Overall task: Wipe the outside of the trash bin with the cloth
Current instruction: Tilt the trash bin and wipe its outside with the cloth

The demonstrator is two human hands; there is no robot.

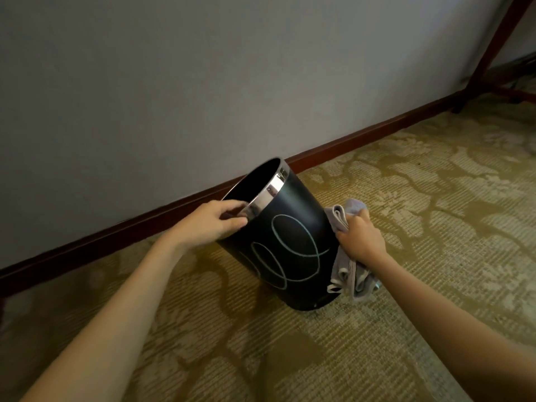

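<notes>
While tilting the trash bin (285,236) by its rim, left hand (213,224) gripping; right hand (359,237) bunching cloth (346,274) against the bin's wall. Mid-wipe, likely; next, turn bin, sweep unwiped side.

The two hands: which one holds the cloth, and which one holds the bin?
The right hand grips the grey cloth against the side of the black trash bin. The left hand holds only the bin's shiny rim.
</notes>
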